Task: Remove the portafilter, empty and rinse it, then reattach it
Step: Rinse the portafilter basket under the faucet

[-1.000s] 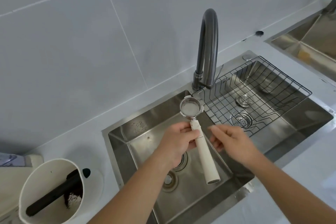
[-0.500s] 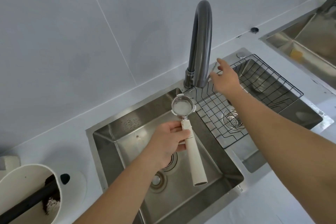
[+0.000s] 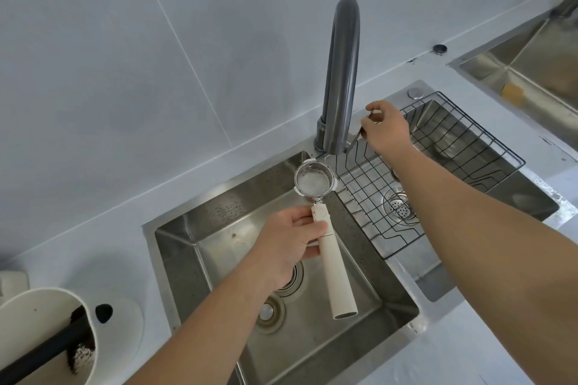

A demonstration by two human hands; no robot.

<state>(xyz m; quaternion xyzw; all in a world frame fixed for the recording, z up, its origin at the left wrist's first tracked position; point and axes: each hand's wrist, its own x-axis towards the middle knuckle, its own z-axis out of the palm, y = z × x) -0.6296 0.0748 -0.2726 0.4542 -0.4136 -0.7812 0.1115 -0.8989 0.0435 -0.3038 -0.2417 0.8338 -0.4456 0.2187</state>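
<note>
My left hand [image 3: 289, 242] grips the portafilter [image 3: 331, 247] by the top of its long cream handle. Its round metal basket [image 3: 315, 181] faces up, looks empty of grounds, and sits just below the spout of the dark grey faucet [image 3: 339, 78], over the left basin of the steel sink [image 3: 219, 228]. No water is running. My right hand [image 3: 387, 131] is behind and to the right of the faucet, fingers closed on its thin lever [image 3: 355, 141].
A black wire rack [image 3: 453, 166] sits in the right basin over a drain strainer [image 3: 400, 208]. A white knock box [image 3: 47, 337] with a black bar and coffee grounds stands at bottom left. A second sink [image 3: 528, 72] with a yellow sponge is at far right.
My right hand has travelled from beside the portafilter handle up to the faucet lever and closed on it. My left hand keeps the portafilter in place under the spout.
</note>
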